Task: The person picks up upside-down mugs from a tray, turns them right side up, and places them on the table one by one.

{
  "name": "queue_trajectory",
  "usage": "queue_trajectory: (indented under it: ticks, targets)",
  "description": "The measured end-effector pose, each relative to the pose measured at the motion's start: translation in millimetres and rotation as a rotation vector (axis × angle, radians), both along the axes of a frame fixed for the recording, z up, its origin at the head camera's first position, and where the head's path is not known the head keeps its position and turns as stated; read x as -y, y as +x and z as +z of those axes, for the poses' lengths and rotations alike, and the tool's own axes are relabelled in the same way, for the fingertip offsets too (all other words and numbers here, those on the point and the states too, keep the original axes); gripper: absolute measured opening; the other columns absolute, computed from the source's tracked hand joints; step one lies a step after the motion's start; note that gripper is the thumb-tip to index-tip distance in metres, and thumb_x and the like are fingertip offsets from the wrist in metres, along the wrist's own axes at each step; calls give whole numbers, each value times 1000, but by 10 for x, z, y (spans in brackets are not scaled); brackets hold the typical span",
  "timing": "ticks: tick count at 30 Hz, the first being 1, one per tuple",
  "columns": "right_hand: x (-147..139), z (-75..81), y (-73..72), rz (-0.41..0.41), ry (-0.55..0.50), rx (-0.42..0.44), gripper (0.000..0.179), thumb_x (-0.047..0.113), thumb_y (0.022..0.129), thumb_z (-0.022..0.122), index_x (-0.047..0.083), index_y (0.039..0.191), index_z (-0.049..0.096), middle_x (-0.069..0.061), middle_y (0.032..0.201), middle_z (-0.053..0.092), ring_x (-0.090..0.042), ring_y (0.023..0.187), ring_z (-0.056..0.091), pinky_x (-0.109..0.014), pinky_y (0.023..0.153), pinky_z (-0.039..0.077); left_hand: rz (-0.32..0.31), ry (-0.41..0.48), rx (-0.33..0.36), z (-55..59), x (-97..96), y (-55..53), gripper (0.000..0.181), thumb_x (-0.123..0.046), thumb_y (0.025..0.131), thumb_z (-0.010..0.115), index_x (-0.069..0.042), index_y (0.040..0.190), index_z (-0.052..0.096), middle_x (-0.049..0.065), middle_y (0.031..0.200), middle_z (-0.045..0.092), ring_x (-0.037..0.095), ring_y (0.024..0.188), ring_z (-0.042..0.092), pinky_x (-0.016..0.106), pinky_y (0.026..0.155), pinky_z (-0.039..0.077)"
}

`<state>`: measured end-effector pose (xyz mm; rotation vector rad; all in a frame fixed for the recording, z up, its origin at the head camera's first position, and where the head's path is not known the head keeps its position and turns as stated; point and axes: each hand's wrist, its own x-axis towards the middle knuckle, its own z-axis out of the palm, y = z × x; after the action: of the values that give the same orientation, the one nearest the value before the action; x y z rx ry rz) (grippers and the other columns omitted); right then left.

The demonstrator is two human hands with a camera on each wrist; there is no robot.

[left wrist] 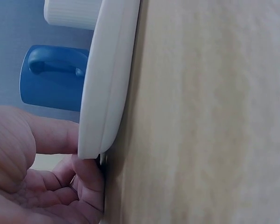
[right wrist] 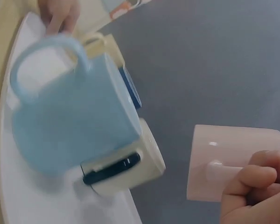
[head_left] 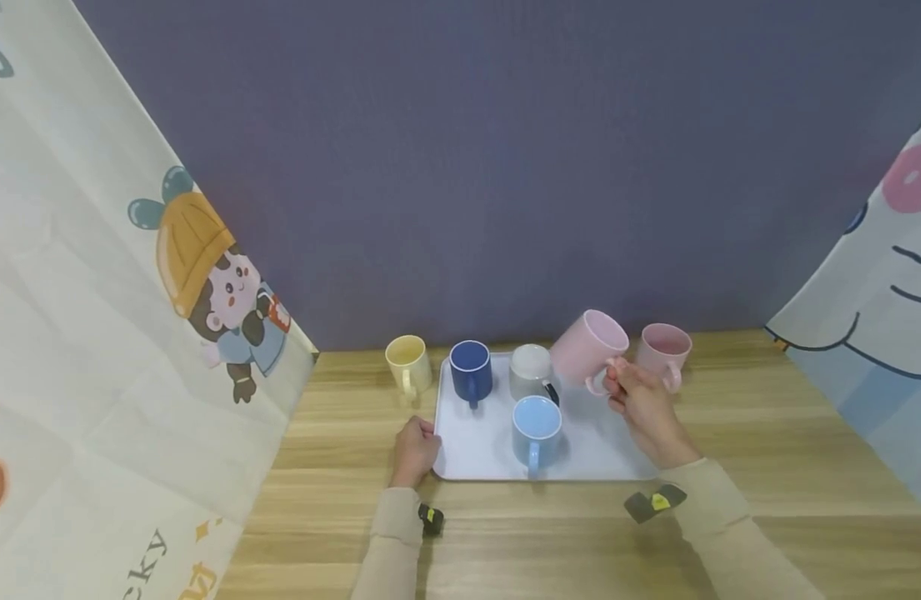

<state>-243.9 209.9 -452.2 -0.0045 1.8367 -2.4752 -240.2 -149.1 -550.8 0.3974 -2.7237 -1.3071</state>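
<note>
My right hand (head_left: 646, 408) holds a light pink mug (head_left: 583, 346) by its handle, tilted and raised over the right part of a white tray (head_left: 475, 442). At the tray's left front corner, my left hand (head_left: 416, 450) pinches the rim, thumb (left wrist: 56, 135) on top and fingers below. On the tray stand a dark blue mug (head_left: 471, 372), a white mug (head_left: 526, 379) with a black handle and a light blue mug (head_left: 537, 429) nearer the front edge. The right wrist view shows the pink mug's side and my fingers (right wrist: 254, 179) curled at its handle.
A yellow mug (head_left: 408, 364) stands on the wooden table (head_left: 550, 533) left of the tray. Another, darker pink mug (head_left: 661, 358) stands right of it, close to my right hand. A dark wall (head_left: 460, 167) rises behind, with printed curtains (head_left: 92, 292) at both sides.
</note>
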Motion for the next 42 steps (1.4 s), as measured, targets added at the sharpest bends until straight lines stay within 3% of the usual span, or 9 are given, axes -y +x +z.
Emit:
queue_trajectory:
  ticks: [7, 12, 19, 25, 31, 42]
  targets:
    - [47, -41, 14, 147, -421, 32, 25, 28, 109, 39, 13, 99, 56, 7, 85, 51, -3, 72, 43, -14, 55, 28, -3, -2, 7, 2, 6, -12, 16, 0, 82, 64, 0, 98, 64, 11, 85, 66, 22, 76, 61, 33, 68, 53]
    - [80, -63, -9, 303, -728, 35, 26, 26, 110, 30, 10, 99, 48, 2, 82, 50, -6, 70, 29, -17, 60, 16, -3, -4, 10, -9, 7, -14, 16, 0, 82, 65, 0, 99, 64, 11, 85, 66, 22, 76, 61, 33, 68, 53]
    - [132, -63, -15, 437, -1047, 76, 30, 28, 110, 26, 8, 97, 44, -4, 83, 49, -7, 74, 21, -17, 64, 16, -5, 2, 8, -18, 6, -21, 16, 0, 82, 65, 0, 98, 64, 10, 85, 66, 21, 75, 61, 31, 67, 52]
    - [178, -59, -5, 470, -1181, 134, 28, 27, 110, 28, 8, 97, 45, -7, 85, 52, -5, 76, 24, -15, 66, 15, -4, 1, 8, -24, 8, -15, 16, 1, 82, 65, 1, 98, 64, 11, 85, 66, 22, 75, 61, 32, 67, 53]
    - [216, -56, 5, 480, -1253, 186, 27, 22, 109, 34, 5, 94, 49, -9, 83, 51, -5, 77, 25, -16, 67, 21, 1, -7, 7, -3, -2, -15, 15, 0, 83, 65, 1, 98, 64, 11, 84, 66, 22, 75, 60, 32, 67, 52]
    - [271, -57, 31, 512, -1277, 199, 29, 19, 111, 33, 4, 95, 52, -9, 83, 55, -6, 80, 27, -20, 70, 35, 8, 5, 10, -14, -19, -11, 13, -1, 85, 64, 0, 98, 63, 11, 84, 65, 23, 75, 60, 32, 66, 51]
